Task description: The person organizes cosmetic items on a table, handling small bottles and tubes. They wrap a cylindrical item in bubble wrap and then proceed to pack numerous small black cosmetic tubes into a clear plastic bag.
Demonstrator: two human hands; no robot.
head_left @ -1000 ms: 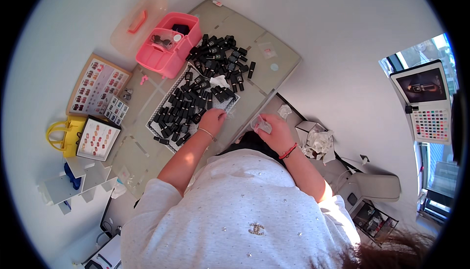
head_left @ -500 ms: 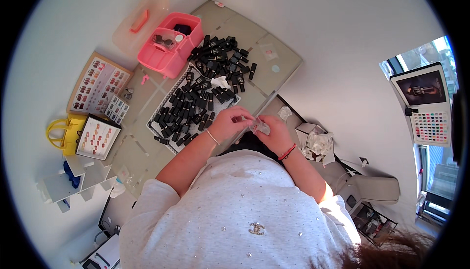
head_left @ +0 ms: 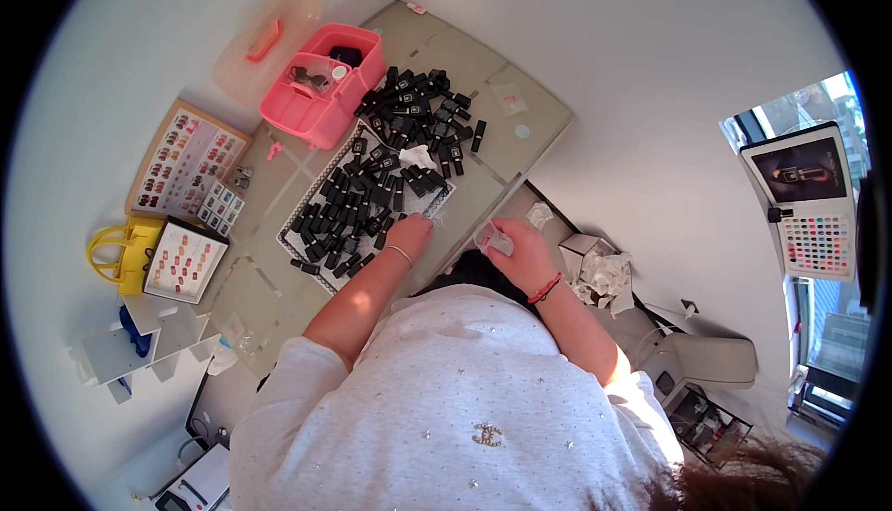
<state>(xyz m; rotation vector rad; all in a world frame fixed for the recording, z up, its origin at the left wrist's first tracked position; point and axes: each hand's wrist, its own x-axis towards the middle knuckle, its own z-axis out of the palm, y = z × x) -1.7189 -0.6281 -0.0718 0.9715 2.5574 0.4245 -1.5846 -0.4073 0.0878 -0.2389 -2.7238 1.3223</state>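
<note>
My right hand (head_left: 525,253) holds a small clear plastic cup (head_left: 493,240) at the table's near edge, fingers curled round its side. Close to the near corner of the tray, my left hand (head_left: 412,237) is low over the tabletop with its fingers drawn together. At its fingertips lies a bit of crinkled see-through plastic (head_left: 439,220); whether the fingers grip it is unclear. Many black nail polish bottles (head_left: 348,200) fill the patterned tray (head_left: 290,225). More black bottles (head_left: 418,107) are heaped beyond it, with a crumpled white tissue (head_left: 417,157) between the groups.
Behind the bottles stands an open pink caddy (head_left: 307,116). Colour sample boards (head_left: 189,160) and a yellow handbag (head_left: 119,255) are on the left. Right of the glass table (head_left: 534,111), a bin (head_left: 602,274) overflows with crumpled paper. A beige chair (head_left: 711,360) stands further right.
My left hand has moved left and away from my right hand, down to the table beside the tray. My right hand stays nearly in place, and the clear cup now shows more fully.
</note>
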